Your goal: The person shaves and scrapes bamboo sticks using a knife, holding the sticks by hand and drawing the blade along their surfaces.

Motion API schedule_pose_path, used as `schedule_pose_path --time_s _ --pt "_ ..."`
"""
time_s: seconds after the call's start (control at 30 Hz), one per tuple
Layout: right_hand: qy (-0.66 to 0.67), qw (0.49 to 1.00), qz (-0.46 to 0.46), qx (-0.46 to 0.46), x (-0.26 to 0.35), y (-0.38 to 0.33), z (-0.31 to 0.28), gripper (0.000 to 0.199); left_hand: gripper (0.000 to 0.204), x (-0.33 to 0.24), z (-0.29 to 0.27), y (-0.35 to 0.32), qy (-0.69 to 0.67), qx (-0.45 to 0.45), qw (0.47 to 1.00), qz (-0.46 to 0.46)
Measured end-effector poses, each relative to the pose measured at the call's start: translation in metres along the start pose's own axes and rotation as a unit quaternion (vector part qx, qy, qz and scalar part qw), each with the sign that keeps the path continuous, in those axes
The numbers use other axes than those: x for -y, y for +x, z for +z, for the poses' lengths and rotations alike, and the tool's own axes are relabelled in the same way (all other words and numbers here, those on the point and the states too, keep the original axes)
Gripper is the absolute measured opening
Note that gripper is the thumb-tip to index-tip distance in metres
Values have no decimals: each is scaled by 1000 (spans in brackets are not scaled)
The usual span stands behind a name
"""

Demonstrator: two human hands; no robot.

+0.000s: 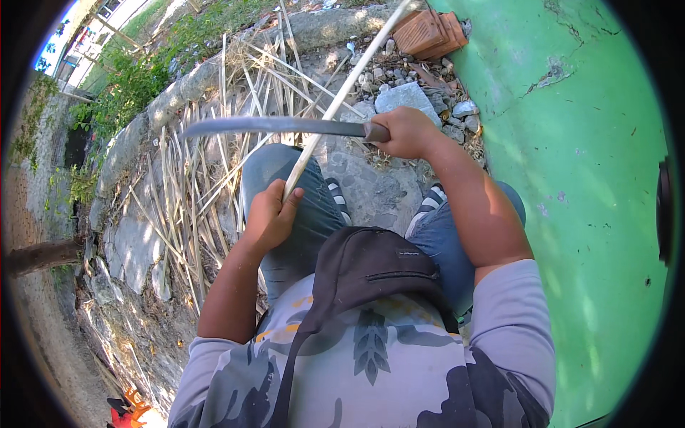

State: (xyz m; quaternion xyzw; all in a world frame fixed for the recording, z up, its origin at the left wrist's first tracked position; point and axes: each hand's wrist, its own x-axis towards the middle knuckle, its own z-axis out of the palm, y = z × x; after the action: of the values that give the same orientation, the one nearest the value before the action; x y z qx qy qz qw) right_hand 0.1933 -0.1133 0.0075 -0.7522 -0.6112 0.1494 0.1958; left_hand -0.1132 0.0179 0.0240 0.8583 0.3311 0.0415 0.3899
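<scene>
My left hand [272, 217] is closed around the lower end of a long pale wooden strip [335, 103], just above my left knee. The strip slants up and away to the right, past the top of the view. In my right hand [405, 133] is the handle of a machete [278, 125], its long, slightly curved blade pointing left. The blade lies across the strip and seems to touch it; the exact contact is hard to make out. Many similar pale strips [189, 192] lie in a loose heap on the ground to the left.
Beyond my feet are a grey stone block [410, 103], loose rubble and a stack of reddish-brown tiles [429, 34]. A cracked green surface [571, 178] runs along the right. A black bag [371, 267] rests at my waist. Green plants [125, 96] grow at the far left.
</scene>
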Motion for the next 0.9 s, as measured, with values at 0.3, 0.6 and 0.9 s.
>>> schedule_pose_path --time_s 0.3,0.6,0.9 --pt "-61 997 -54 -10 41 3 0 18 41 11 3 1 -3 -29 1000 -3" --pt "-18 999 46 1 31 0 -7 20 38 3 3 4 37 -14 999 0" --pt "30 994 60 -88 -15 -4 -25 18 37 3 4 1 25 -22 999 8"
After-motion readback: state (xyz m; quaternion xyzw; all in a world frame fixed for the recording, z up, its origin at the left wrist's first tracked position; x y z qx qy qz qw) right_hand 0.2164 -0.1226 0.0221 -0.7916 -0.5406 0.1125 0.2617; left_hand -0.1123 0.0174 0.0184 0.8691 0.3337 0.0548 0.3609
